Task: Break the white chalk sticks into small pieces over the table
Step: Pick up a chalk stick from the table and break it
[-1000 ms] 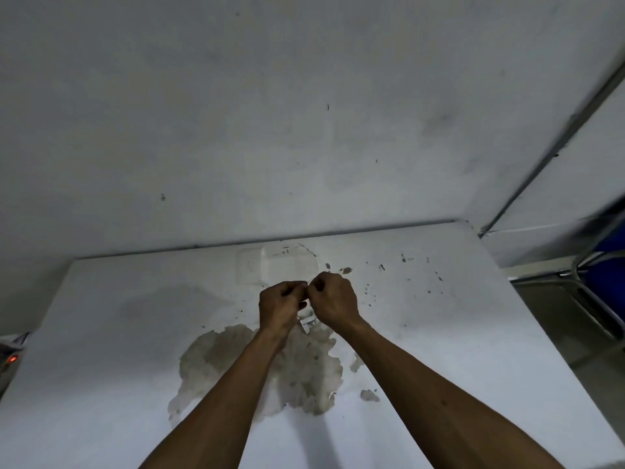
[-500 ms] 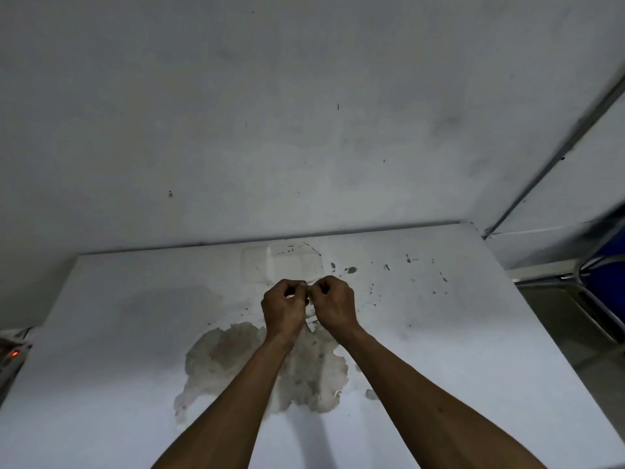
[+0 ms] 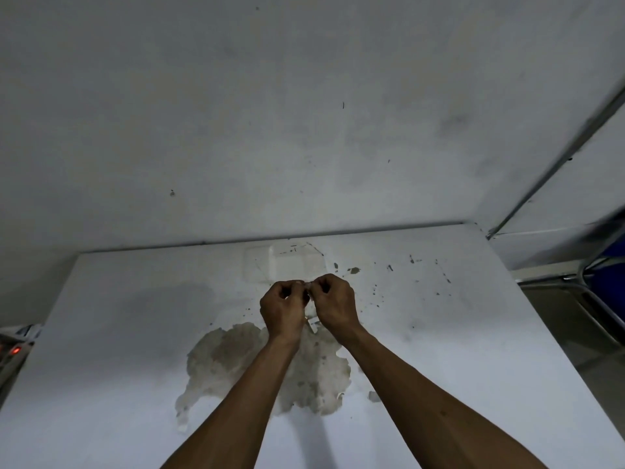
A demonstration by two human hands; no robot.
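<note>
Both hands meet above the middle of the white table point(image 3: 111, 350). My left hand point(image 3: 284, 308) and my right hand point(image 3: 334, 304) are closed side by side, fingertips pinching a short white chalk stick point(image 3: 308, 285) between them; only a sliver of it shows. Under the hands a few small white chalk pieces point(image 3: 313, 323) lie on the table, partly hidden by the wrists.
A large brownish patch of peeled paint point(image 3: 236, 360) spreads on the table below my hands, with dark specks to the right. A white wall rises behind the table. A blue chair with a metal frame point(image 3: 605, 265) stands at the right; a device with a red light point(image 3: 15, 350) sits at the left edge.
Both hands stay together on the chalk in almost the same spot over the table; the view has shifted slightly.
</note>
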